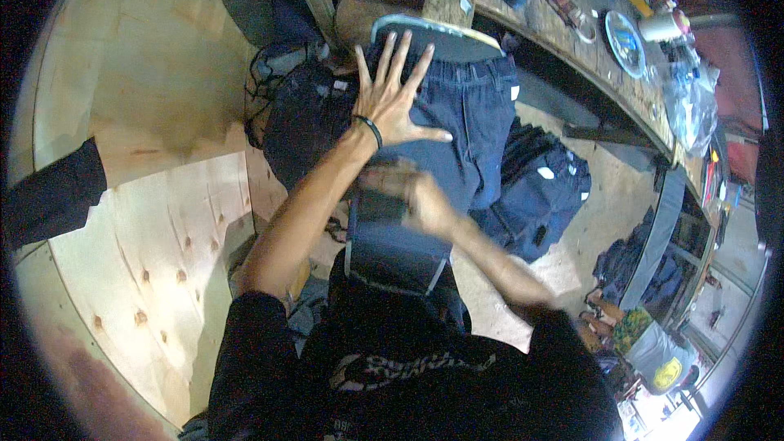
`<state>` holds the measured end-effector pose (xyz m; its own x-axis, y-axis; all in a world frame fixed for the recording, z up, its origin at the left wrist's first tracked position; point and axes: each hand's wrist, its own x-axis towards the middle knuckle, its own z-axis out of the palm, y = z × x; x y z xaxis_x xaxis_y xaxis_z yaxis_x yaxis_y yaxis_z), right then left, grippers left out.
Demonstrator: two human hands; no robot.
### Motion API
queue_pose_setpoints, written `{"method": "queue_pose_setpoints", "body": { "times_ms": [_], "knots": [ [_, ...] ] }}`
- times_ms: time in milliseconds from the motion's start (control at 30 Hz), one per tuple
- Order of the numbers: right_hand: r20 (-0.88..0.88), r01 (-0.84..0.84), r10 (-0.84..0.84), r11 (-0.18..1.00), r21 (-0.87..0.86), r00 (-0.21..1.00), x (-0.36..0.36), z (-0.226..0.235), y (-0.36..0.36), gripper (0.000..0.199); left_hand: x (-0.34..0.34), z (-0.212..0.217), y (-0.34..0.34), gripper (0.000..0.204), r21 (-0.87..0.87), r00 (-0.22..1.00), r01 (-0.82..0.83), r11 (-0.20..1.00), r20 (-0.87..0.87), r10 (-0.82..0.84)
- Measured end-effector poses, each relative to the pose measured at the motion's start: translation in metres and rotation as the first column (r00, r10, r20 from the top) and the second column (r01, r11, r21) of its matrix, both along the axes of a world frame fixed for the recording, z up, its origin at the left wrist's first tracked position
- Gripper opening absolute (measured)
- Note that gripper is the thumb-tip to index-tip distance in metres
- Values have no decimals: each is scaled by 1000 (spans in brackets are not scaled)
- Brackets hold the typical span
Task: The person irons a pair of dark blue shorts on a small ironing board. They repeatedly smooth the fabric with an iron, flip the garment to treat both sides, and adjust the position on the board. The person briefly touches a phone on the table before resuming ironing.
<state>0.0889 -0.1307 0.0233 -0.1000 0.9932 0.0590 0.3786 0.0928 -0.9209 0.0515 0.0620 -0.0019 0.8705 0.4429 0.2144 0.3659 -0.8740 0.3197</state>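
Observation:
A pair of dark blue trousers lies lengthwise in front of me, waistband at the far end, over a dark, round-ended board with a pale rim. My left hand presses flat on the trousers near the waistband, fingers spread, a dark band round its wrist. Closer to me, my right hand is over the trouser legs, smeared by motion. A brownish blur shows beside its fingers, and I cannot tell whether that is something held.
More dark trousers are heaped to the right and left of the board. A wooden workbench runs along the far right, carrying tape rolls, a round dish and a plastic bag. Plywood panels stand at left.

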Motion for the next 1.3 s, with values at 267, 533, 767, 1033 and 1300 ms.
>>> {"method": "queue_pose_setpoints", "body": {
  "times_ms": [267,533,767,1033,1300],
  "knots": [
    [-57,-187,185,982,-36,981,-9,-15,-37,68,13,1,0,164,-141,978,-178,974,-135,159],
    [-13,-73,72,997,-12,997,10,16,-23,69,13,6,-5,165,-73,960,-222,972,-190,205],
    [4,43,-42,992,-117,999,9,-17,-48,62,16,10,-6,163,-66,944,-240,968,-247,217],
    [-120,21,-20,1000,8,993,-21,-37,-102,70,15,7,-6,159,-38,957,-219,975,-202,207],
    [-68,139,-145,987,-85,987,-11,-28,-119,68,17,2,-5,157,-13,950,-218,976,-230,209]
  ]
}}
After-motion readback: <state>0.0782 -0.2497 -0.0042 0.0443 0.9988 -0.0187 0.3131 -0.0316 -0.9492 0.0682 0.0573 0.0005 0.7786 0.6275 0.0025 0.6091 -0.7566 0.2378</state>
